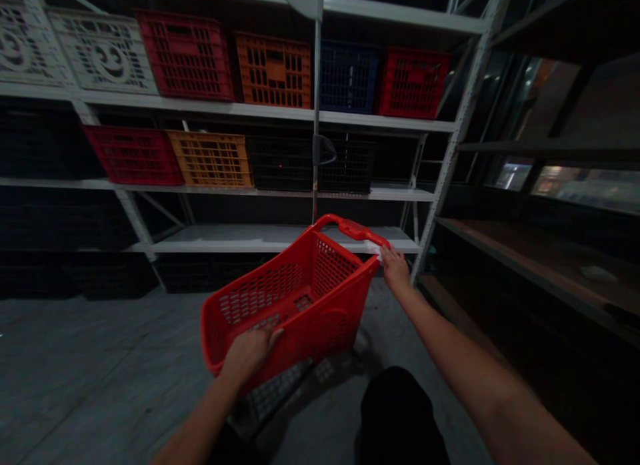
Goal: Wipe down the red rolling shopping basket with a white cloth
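Note:
A red plastic shopping cart (320, 335) with perforated walls stands before me, its basket holding nothing that I can see. My left hand (249, 353) grips the near rim of the basket, thumb on the outer side and fingers over the edge. At the handle end, my right hand (394, 266) is closed on a white cloth (374, 247), pressed against the right end of the cart's handle (355, 230). Most of the cloth is hidden under the fingers, so whether it is cloth or paper is hard to tell.
Behind the cart, a grey metal rack (240, 240) carries crates, among them a yellow crate (210, 159), an orange crate (274, 71) and a white crate (103, 51). A thin metal pole (316, 91) rises behind the cart. Brown shelves (530, 265) line the right side.

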`<state>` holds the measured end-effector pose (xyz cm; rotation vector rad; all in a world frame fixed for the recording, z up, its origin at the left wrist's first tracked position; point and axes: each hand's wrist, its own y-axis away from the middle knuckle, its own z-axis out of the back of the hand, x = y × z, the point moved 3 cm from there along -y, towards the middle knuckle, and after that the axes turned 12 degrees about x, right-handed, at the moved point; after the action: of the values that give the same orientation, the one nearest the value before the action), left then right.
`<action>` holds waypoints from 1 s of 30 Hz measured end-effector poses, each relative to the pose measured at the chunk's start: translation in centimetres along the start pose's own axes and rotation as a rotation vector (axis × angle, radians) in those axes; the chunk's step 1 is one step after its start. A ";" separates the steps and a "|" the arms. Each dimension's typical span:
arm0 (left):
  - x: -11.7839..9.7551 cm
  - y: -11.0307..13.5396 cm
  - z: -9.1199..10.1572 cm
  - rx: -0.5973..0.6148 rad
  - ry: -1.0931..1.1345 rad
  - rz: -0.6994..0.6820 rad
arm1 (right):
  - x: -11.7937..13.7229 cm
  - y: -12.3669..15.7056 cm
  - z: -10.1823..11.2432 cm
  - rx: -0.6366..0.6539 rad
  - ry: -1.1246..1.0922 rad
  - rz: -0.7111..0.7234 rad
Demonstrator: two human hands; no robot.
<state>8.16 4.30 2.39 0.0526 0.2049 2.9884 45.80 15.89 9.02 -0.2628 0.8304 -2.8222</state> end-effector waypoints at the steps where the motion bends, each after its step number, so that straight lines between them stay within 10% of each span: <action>1: 0.0 0.1 0.1 -0.003 -0.004 -0.001 | 1.0 0.8 -1.0 -0.036 -0.046 0.035; 7: 0.6 0.6 0.3 0.009 0.008 0.000 | 5.5 4.8 -4.5 -0.194 -0.134 0.199; 19: 4.3 1.5 0.0 0.033 -0.025 -0.005 | 1.1 4.1 1.9 -0.593 -0.429 -0.284; 26: 5.4 1.4 -0.2 0.030 -0.071 -0.064 | 8.3 8.2 -1.7 -0.461 -0.628 -0.125; 30: 6.2 1.6 -0.2 0.042 -0.039 -0.075 | 7.0 8.0 -1.0 -0.402 -0.598 -0.037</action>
<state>1.80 3.58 2.54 0.1055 0.2593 2.9062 39.81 8.23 4.61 -1.1150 1.2168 -2.3489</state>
